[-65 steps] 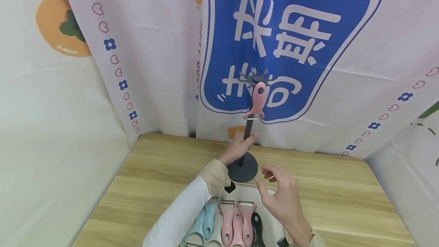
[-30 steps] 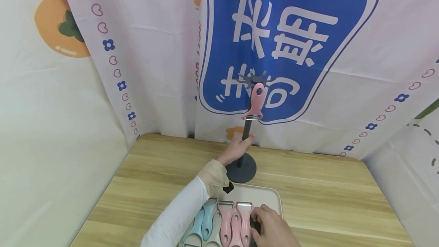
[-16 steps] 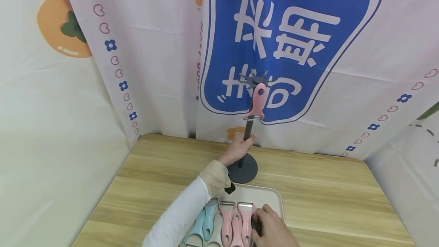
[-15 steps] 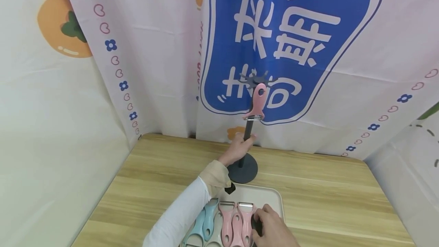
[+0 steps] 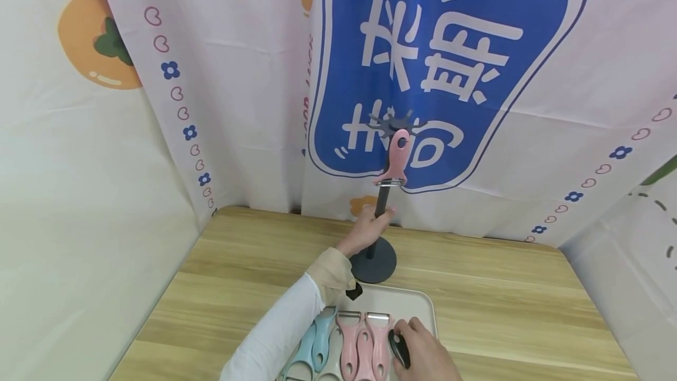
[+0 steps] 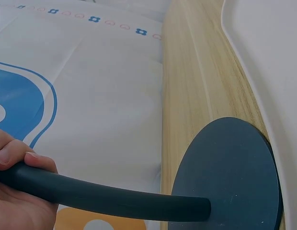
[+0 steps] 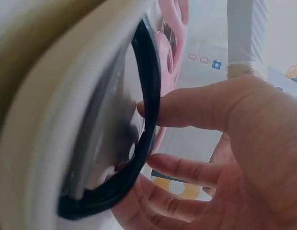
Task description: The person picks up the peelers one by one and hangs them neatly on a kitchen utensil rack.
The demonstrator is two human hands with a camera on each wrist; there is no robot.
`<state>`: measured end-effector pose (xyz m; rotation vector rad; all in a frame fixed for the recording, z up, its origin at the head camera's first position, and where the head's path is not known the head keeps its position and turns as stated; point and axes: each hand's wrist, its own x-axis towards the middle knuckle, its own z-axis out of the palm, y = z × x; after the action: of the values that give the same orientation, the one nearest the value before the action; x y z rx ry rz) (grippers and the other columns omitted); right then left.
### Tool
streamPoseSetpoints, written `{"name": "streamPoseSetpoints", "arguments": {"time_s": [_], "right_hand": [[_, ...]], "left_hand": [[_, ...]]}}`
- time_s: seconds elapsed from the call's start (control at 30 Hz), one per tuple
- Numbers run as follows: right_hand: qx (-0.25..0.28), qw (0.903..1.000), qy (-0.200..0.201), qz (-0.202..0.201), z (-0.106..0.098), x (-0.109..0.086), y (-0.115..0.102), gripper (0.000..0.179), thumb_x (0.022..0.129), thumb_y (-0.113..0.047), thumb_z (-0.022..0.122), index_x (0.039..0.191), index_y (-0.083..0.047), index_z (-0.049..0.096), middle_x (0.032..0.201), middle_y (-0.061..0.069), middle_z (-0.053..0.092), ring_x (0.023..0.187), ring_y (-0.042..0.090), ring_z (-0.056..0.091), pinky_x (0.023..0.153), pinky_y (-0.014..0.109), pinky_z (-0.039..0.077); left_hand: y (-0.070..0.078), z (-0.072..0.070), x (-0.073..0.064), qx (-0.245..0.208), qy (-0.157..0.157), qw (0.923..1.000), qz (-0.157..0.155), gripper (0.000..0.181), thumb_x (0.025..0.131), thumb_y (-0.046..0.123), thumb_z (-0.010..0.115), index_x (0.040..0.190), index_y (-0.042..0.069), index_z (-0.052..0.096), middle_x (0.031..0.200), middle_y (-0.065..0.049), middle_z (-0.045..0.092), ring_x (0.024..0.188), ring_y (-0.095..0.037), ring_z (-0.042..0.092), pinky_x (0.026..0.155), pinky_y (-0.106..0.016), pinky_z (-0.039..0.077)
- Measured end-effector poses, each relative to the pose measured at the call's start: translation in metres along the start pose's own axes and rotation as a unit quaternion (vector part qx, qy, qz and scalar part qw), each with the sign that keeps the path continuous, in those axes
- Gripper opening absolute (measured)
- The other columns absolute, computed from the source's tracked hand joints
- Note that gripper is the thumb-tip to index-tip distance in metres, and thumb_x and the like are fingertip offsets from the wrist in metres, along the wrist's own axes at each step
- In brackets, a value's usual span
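My left hand grips the upright pole of a dark stand, whose round base rests on the table. Hooks spread from the stand's top, and a pink peeler hangs there with its blade down. Over the tray's right side, my right hand pinches a black peeler between thumb and fingers. The right wrist view shows its curved black frame and metal blade close to the tray wall. Pink peelers lie just left of this hand.
A cream tray stands in front of the stand's base. Blue peelers and a pale grey peeler lie in its left part. Behind the wooden table hangs a printed cloth.
My right hand has moved from beside the stand's base down to the tray and taken hold of the black peeler, whose handle has shifted between the fingers. My left hand stays on the pole.
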<state>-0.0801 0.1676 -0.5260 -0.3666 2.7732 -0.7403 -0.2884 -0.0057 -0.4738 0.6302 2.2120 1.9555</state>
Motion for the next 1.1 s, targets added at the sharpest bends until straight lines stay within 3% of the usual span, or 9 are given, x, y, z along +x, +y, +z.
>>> {"name": "streamPoseSetpoints", "arguments": {"time_s": [0.13,0.3,0.4,0.8,1.1], "right_hand": [[-0.007,0.9998,0.009,0.015,0.0,-0.004,-0.001,0.049,0.08,-0.022,0.089,0.117,0.0,0.066,0.099,0.007,0.064,0.079,0.018,0.061,0.067,0.04,0.057],[0.008,0.999,0.029,0.033,0.002,-0.01,-0.001,0.035,0.08,-0.022,0.088,0.095,-0.003,0.063,0.078,0.001,0.056,0.063,0.013,0.054,0.055,0.03,0.046],[0.029,0.9982,0.034,0.04,0.003,-0.011,-0.001,0.031,0.081,-0.02,0.087,0.09,-0.005,0.062,0.07,-0.002,0.054,0.057,0.012,0.053,0.051,0.027,0.042],[0.012,0.9963,0.063,0.056,-0.005,-0.011,-0.003,0.03,0.079,-0.018,0.088,0.094,-0.009,0.065,0.07,-0.005,0.056,0.06,0.013,0.052,0.054,0.032,0.042],[0.019,0.9932,0.088,0.075,-0.026,-0.008,-0.006,0.034,0.081,-0.019,0.092,0.1,-0.007,0.066,0.072,-0.004,0.057,0.062,0.013,0.053,0.056,0.033,0.044]], "left_hand": [[0.0,0.0,0.0,0.002,-0.002,1.0,-0.001,0.051,0.113,0.03,0.052,0.065,0.013,0.046,0.055,0.005,0.036,0.049,-0.012,0.028,0.052,-0.028,0.024],[-0.001,-0.001,0.001,-0.006,-0.003,1.0,0.003,0.051,0.113,0.031,0.052,0.066,0.013,0.046,0.055,0.005,0.036,0.05,-0.012,0.028,0.053,-0.028,0.024],[-0.001,-0.002,0.001,-0.009,-0.003,0.9999,0.007,0.05,0.113,0.031,0.053,0.067,0.013,0.047,0.055,0.005,0.036,0.05,-0.012,0.028,0.053,-0.028,0.024],[-0.002,-0.001,0.001,-0.007,-0.001,1.0,0.001,0.051,0.113,0.029,0.053,0.066,0.011,0.045,0.055,0.004,0.036,0.049,-0.012,0.027,0.052,-0.029,0.024],[-0.001,0.0,0.0,-0.003,0.003,1.0,0.001,0.054,0.113,0.029,0.053,0.063,0.011,0.044,0.055,0.005,0.035,0.049,-0.012,0.028,0.052,-0.029,0.025]]}}
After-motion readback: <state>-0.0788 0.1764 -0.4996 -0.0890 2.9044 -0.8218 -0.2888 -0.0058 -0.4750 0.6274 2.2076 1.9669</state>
